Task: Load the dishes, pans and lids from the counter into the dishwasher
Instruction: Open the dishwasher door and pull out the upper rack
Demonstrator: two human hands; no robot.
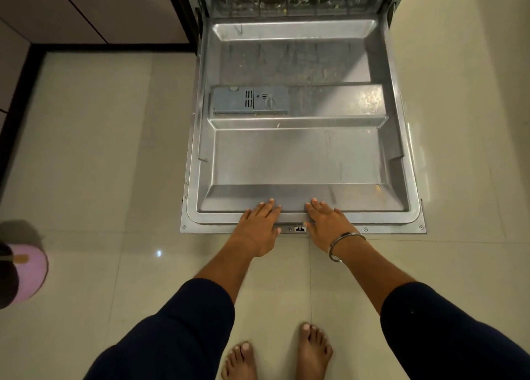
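The dishwasher door (301, 150) lies fully down over the floor, its stiff, heavy-looking steel best held at the front edge. There the left hand (256, 230) and right hand (329, 224) rest flat, fingers straight, holding nothing. No dishes show.

1. Dark navy sleeves (183, 328) cover both arms to mid-forearm, leaving the wrists bare.
2. A thin silver bangle (342, 246) circles the right wrist, at about 5 o'clock from the right hand (327, 222).
3. Both feet (314, 351) are bare.
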